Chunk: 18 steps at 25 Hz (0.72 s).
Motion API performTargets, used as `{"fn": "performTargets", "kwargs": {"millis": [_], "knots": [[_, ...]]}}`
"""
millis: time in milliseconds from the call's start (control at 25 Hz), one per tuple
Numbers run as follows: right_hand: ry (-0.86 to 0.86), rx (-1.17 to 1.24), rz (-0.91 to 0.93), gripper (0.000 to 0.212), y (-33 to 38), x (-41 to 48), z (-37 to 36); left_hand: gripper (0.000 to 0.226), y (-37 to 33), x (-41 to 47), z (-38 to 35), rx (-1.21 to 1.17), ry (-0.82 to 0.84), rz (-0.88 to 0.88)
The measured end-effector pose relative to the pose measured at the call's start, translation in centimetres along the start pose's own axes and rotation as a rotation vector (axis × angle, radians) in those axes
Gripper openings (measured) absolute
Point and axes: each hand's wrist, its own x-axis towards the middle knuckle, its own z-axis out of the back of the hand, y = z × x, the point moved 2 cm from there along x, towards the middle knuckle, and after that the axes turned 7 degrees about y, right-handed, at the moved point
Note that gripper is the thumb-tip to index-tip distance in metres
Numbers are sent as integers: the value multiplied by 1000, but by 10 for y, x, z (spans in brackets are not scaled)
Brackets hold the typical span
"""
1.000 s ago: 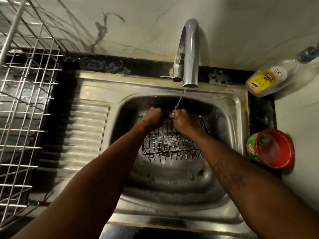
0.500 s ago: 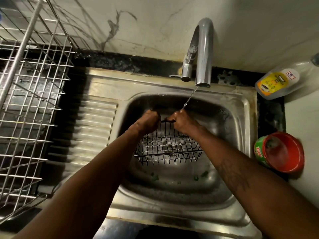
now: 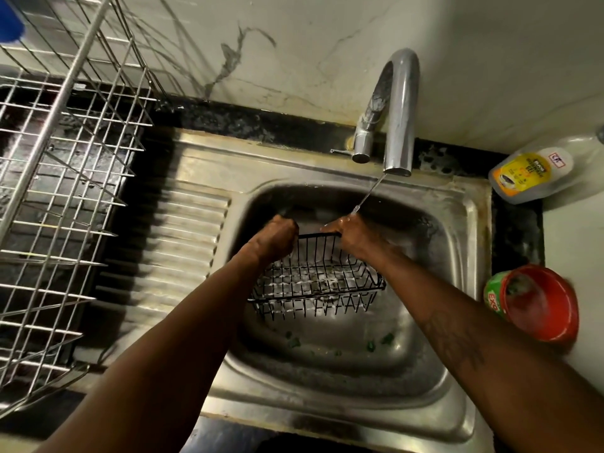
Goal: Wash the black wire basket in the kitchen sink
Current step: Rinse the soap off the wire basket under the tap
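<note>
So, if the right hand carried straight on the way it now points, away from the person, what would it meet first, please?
Probably the thin water stream, which falls right at the knuckles of the right hand, closed on the black wire basket. Beyond that comes the sink's back wall; depth is hard to judge.

Black wire basket, silver sink, red tub, yellow-labelled bottle, veined white wall

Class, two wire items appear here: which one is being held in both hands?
The black wire basket, gripped at its far rim by the left hand and right hand over the sink. The silver dish rack stands untouched.
</note>
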Motion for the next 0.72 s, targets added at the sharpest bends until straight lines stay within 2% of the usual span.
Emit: {"fn": "performTargets", "kwargs": {"millis": [120,320,480,600,720], "knots": [[27,50,-9,53,-10,7,-8,22,-1,-3,-2,6,-14,9],[-85,37,-194,21,-43,6,-1,21,-1,-1,-5,-21,-75,24],[-82,22,-69,12,-7,8,-1,19,-8,6,-2,-61,-73,9],[-19,88,-47,20,2,8,-2,18,-17,16,1,-60,-58,-20],[-42,203,-95,19,-21,-1,6,19,-24,24,2,-68,-51,-47]]}}
